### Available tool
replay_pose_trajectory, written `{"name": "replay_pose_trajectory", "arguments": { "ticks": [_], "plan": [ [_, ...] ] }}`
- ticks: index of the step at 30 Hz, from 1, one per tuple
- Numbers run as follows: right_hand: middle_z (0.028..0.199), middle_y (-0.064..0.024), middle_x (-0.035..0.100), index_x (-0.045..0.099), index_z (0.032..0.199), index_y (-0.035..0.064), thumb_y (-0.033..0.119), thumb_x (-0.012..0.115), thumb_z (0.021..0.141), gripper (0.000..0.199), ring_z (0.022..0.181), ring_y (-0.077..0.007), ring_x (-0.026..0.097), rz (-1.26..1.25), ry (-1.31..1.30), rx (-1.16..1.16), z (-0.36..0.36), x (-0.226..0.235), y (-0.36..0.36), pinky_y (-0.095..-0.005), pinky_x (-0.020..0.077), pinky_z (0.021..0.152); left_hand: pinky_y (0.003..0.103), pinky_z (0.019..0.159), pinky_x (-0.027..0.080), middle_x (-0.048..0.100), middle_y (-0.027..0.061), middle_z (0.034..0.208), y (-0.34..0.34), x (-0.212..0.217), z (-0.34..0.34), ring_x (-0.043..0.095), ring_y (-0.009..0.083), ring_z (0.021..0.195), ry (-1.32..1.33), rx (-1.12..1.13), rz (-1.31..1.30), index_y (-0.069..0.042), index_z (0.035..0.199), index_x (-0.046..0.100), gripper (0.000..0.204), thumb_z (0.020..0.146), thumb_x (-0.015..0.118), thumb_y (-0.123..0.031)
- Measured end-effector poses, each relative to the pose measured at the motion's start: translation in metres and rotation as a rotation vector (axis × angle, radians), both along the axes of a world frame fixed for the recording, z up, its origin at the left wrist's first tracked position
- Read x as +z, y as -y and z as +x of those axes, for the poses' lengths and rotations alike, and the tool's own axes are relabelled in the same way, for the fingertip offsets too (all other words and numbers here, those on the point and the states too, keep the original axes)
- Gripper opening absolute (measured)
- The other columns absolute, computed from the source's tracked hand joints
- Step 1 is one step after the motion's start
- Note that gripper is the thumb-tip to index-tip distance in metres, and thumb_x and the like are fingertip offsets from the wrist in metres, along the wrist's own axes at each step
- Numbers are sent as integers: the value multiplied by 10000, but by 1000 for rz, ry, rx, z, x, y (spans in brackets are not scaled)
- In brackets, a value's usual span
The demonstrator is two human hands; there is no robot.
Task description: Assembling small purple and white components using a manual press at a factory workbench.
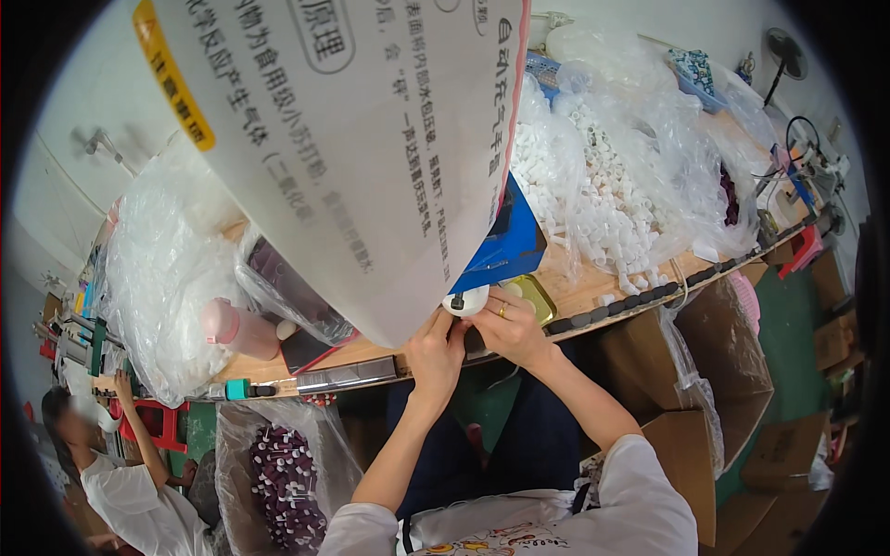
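Over the near edge of the workbench (371,348), my left hand (436,350) and my right hand (512,330) come together, fingers closed in a pinch. Just above the fingertips is a white rounded piece (475,300) with a small black part on it. My fingers meet its lower edge; whatever lies between them is too small and covered to make out. A ring is on one right finger. Behind the hands stands a blue box-shaped thing (510,243), partly covered by a large printed white sheet (371,167) close to the camera.
Many small white plastic parts (612,204) lie in clear bags at the right. A yellow-rimmed tin (542,298) sits beside my right hand. Leftward are a pink bottle (243,329) and plastic bags (167,269). Below stand a bag of dark-and-white pieces (286,477) and cardboard boxes (714,371). Another person (139,491) works at left.
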State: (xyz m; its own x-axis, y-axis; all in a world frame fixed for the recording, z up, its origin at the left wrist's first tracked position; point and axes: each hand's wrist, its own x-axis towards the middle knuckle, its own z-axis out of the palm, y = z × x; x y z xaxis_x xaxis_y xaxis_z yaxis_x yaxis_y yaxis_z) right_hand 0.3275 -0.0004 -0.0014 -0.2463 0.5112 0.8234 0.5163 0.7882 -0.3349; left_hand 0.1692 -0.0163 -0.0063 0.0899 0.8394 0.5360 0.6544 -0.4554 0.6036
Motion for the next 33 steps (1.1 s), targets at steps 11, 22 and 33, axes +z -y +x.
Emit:
{"name": "replay_pose_trajectory", "arguments": {
  "ticks": [11,22,33],
  "plan": [
    [818,-139,719,710,911,63,131,661,821,123,808,-324,704,-644,-6,-487,70,-1,-66,-446,539,724,406,952,479,654,199,1145,11,1,-7,609,359,1104,178,-69,-203,35,1161,671,439,772,817,-106],
    [829,-161,691,673,916,33,141,668,803,157,777,-360,673,-491,-158,-373,69,-34,-76,-426,521,690,393,791,473,690,169,921,-3,23,1,628,320,863,483,-59,-137,15,989,727,218,791,775,-63],
    [942,-219,682,658,1029,3,88,658,861,188,901,-397,654,-616,-28,50,4,4,-17,-449,501,763,420,760,525,723,181,960,116,10,-240,697,314,859,-902,802,-294,-5,1143,691,471,759,814,-249]
  ]
}}
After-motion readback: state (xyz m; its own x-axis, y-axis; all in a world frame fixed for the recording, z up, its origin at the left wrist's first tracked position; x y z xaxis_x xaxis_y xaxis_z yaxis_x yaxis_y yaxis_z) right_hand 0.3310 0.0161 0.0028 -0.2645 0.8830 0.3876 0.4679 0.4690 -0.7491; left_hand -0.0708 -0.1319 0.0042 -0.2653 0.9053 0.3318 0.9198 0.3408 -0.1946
